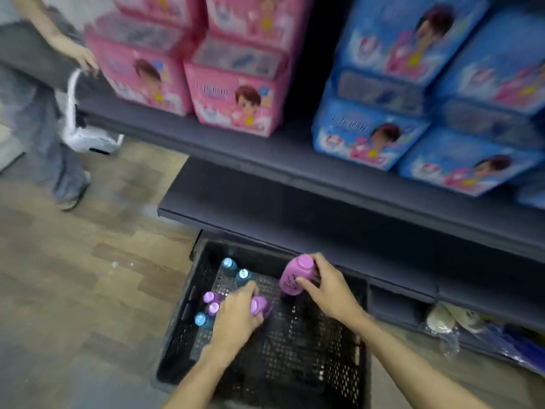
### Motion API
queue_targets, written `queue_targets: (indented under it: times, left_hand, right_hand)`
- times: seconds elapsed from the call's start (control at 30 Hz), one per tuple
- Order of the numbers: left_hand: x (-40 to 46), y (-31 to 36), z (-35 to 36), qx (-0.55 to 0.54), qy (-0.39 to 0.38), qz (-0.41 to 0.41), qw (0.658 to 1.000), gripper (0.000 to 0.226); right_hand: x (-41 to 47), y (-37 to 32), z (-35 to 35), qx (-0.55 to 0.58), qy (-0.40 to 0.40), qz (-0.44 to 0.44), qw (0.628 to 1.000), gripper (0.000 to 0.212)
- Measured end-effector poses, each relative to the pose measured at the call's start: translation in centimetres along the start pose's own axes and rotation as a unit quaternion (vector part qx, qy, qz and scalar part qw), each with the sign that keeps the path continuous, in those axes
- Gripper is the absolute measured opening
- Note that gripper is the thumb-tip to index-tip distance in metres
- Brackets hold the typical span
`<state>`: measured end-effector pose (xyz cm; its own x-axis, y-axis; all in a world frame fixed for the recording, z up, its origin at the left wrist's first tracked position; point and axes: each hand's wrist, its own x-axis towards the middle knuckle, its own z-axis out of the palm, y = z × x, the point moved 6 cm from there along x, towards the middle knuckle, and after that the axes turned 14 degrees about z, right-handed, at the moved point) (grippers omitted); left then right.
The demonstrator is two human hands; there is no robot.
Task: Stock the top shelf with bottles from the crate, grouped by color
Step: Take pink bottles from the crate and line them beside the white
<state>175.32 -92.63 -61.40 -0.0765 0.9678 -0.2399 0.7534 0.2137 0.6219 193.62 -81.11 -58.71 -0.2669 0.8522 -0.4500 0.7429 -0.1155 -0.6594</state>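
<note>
Gripping one purple bottle (292,274) upright, the right hand (327,290) sits nearer the shelf than the left hand (236,317), curled round another purple bottle (259,307) low in the crate (358,376).

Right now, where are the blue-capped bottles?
All in the crate, left side: two at the far-left corner, one nearer, beside the purple bottles by the left hand.

The crate (295,349) is black mesh. In it stand purple bottles (293,276) and teal bottles (230,267) with pale blue caps. The shelf (295,166) is dark grey, with pink packs (236,93) at far left and blue packs (368,134) at far right. The floor (73,276) is brown wood-grain.
</note>
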Motion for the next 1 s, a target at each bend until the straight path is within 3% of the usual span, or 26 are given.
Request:
queue_targets:
  times: [0.17, 0.33, 0.5, 0.77, 1.0]
  left_hand:
    - [1.1, 9.9, -10.9, 0.042, 0.025, 0.12, 0.992, 0.04]
    - [0.7, 18.5, -19.8, -0.082, 0.034, 0.221, 0.971, 0.035]
    - [-0.1, 25.7, -26.8, -0.187, 0.028, 0.327, 0.926, 0.03]
    - [-2.4, 38.5, -35.9, -0.119, 0.045, 0.487, 0.864, 0.037]
    - [-4.2, 48.6, -42.8, -0.117, 0.044, 0.556, 0.822, 0.029]
  right_hand:
    - [-5.4, -7.4, -7.9, -0.033, 0.033, -0.056, 0.997, 0.029]
    - [-10.6, -13.4, -14.7, -0.045, 0.076, -0.108, 0.99, 0.029]
    - [-15.7, -17.9, -20.7, -0.01, 0.106, -0.14, 0.984, 0.03]
    - [-23.4, -24.6, -30.9, -0.01, 0.221, -0.201, 0.954, 0.035]
    - [-28.0, -29.8, -39.9, -0.002, 0.309, -0.254, 0.917, 0.038]
